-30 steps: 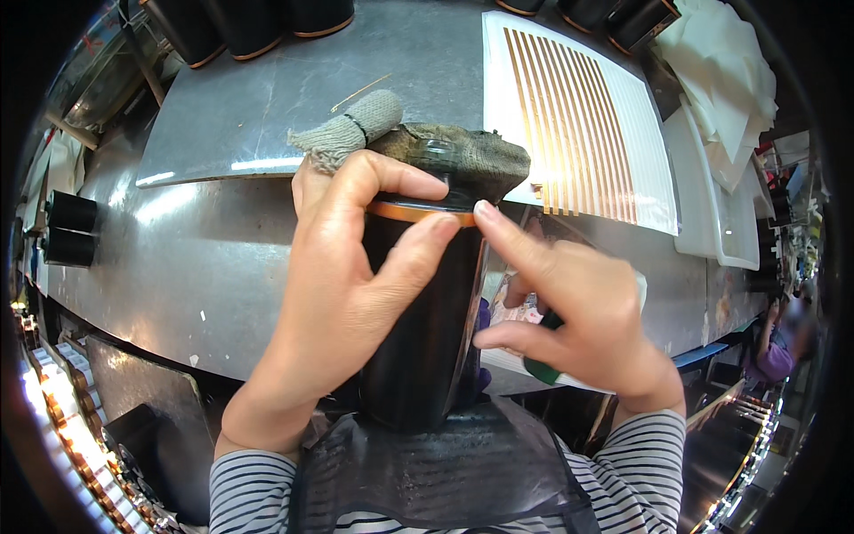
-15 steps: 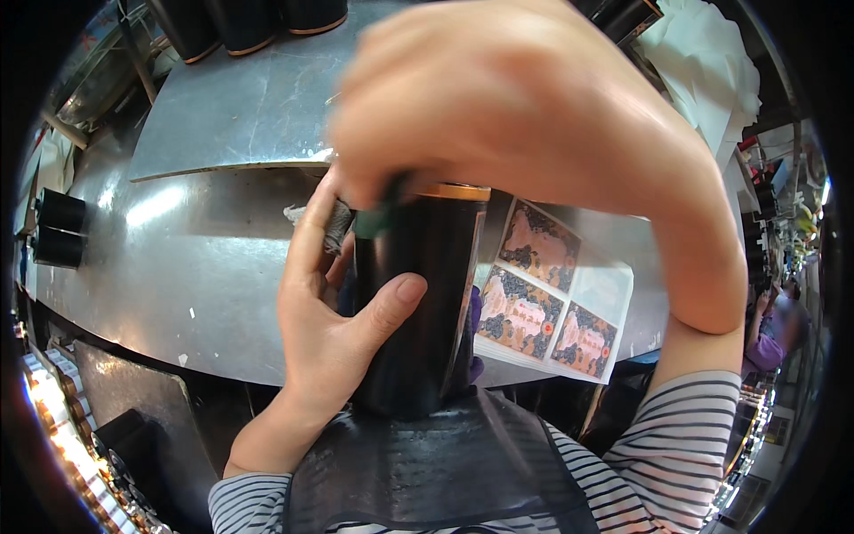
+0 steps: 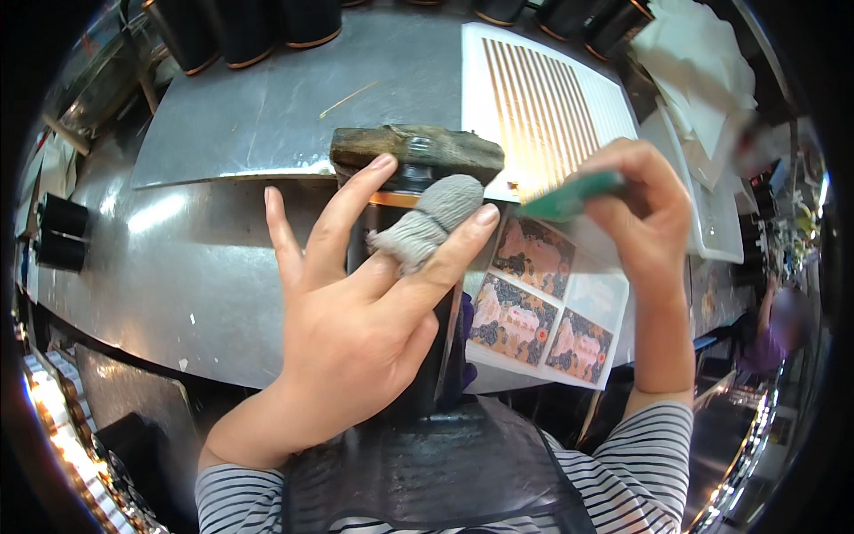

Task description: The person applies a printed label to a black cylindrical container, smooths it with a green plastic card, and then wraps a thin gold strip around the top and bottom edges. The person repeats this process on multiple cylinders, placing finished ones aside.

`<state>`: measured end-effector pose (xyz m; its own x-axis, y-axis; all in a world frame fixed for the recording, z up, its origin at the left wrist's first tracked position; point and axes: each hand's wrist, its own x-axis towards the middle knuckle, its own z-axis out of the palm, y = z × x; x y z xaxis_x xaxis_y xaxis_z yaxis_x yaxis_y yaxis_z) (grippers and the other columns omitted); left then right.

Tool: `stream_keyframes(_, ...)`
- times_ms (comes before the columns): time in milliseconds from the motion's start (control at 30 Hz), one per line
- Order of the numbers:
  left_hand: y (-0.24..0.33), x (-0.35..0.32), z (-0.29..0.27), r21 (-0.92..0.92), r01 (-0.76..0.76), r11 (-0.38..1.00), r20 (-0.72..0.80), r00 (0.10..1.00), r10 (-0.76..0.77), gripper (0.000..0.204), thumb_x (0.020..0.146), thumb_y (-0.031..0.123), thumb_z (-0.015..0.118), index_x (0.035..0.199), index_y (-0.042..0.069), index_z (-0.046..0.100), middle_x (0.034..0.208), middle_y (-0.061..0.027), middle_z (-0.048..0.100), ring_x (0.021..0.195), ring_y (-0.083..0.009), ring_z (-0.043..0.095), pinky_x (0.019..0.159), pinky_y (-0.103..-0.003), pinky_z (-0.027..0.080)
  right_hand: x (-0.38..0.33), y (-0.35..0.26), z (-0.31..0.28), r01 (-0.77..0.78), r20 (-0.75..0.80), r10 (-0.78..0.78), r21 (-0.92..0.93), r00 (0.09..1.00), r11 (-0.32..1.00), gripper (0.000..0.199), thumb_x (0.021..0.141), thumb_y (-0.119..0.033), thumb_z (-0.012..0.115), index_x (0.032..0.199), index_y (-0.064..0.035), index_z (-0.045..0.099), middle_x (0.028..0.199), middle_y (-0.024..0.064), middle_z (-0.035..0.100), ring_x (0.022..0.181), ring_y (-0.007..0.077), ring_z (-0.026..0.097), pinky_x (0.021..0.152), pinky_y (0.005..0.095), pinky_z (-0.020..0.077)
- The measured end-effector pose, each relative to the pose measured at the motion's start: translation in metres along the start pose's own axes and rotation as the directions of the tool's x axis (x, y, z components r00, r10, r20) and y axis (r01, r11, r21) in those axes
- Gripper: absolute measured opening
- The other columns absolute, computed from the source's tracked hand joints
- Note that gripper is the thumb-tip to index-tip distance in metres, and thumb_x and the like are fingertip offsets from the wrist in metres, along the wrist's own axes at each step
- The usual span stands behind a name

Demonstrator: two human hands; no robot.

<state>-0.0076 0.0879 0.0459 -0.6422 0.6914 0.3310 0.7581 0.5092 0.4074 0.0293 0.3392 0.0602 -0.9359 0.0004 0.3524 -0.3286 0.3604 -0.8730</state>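
Black cylinder (image 3: 447, 334): dark, smooth-sided, ringed at its far end by an orange-copper band (image 3: 392, 198); long axis running away from the wearer, mid-length largely hidden behind the left grip (image 3: 374, 294). Grey fabric finger cover (image 3: 438, 214): bound by a thin dark band, worn between two bare fingers. Flat green tool (image 3: 574, 196): motion-blurred, pinched aloft in the right grip (image 3: 645, 218), narrow end pointing left toward the cylinder, apart from it.

On board (image 3: 258, 133) at far side of table (image 3: 231, 311): canister row (image 3: 245, 31) left, strip sheet (image 3: 547, 98) right. Tray (image 3: 725, 222) to sheet's right. Under left hand (image 3: 360, 343): cylinder (image 3: 452, 311), block (image 3: 374, 147) behind. Picture sheet (image 3: 543, 316) right of cylinder; canister pair (image 3: 60, 233) at table's left.
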Motion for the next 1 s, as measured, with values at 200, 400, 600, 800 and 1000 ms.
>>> stream_keyframes(200,-0.010,0.006,0.012,-0.341,-0.068,0.938,-0.203,0.979,-0.003,0.046,0.080,-0.004,0.050,0.125,0.006,0.058,0.125,-0.0128,0.057,0.131,-0.0269,0.039,0.112,-0.050,0.017,-0.069,0.023,0.002,-0.349,-0.181,0.554,0.611,0.812,0.711,0.025,0.095,-0.023,0.054,0.109,-0.0020,0.053,0.092,0.0067,0.060,0.079,0.0110,0.061,0.072,0.0221,0.0495)
stream_keyframes(400,-0.031,-0.027,0.045,-0.826,0.155,0.543,-0.093,0.912,-0.401,0.075,0.087,0.037,0.064,0.143,0.002,0.030,0.130,-0.0108,0.048,0.116,-0.0173,0.047,0.098,-0.028,0.036,-0.146,0.060,-0.052,-0.567,-0.499,0.477,-0.035,0.723,0.823,0.023,0.090,-0.027,0.061,0.099,-0.0060,0.066,0.060,-0.0003,0.054,0.051,0.0087,0.047,0.052,0.0208,0.0384)
stream_keyframes(600,-0.018,-0.019,0.032,-0.167,0.005,0.986,-0.273,0.961,-0.052,0.046,0.093,0.011,0.050,0.138,0.008,0.043,0.131,-0.0147,0.053,0.127,-0.0224,0.043,0.103,-0.034,0.034,-0.102,0.084,-0.079,-0.111,-0.208,-0.267,-0.935,0.941,0.338,0.051,0.073,-0.012,0.073,0.122,-0.0196,0.062,0.069,0.0016,0.056,0.064,0.0155,0.052,0.060,0.0287,0.0441)
stream_keyframes(800,0.032,-0.009,0.009,-0.084,-0.145,0.986,-0.234,0.965,0.122,0.026,0.081,-0.001,0.052,0.099,0.005,0.069,0.097,-0.0107,0.067,0.109,-0.0308,0.051,0.101,-0.045,0.032,-0.105,0.080,-0.099,0.017,-0.264,-0.321,-0.748,0.910,0.663,0.007,0.071,-0.011,0.073,0.074,-0.0095,0.067,0.068,0.0023,0.060,0.066,0.0193,0.055,0.058,0.0285,0.0439)
stream_keyframes(1000,0.079,-0.003,0.028,-0.702,0.463,0.540,0.578,0.814,0.053,0.030,0.093,0.010,0.049,0.120,-0.003,0.055,0.100,-0.0123,0.060,0.092,-0.0177,0.056,0.083,-0.026,0.042,-0.138,-0.020,-0.009,0.238,-0.065,-0.499,-0.821,0.864,0.519,0.015,0.058,-0.008,0.072,0.066,-0.0072,0.060,0.063,-0.0011,0.054,0.057,0.0134,0.048,0.049,0.0235,0.0400)
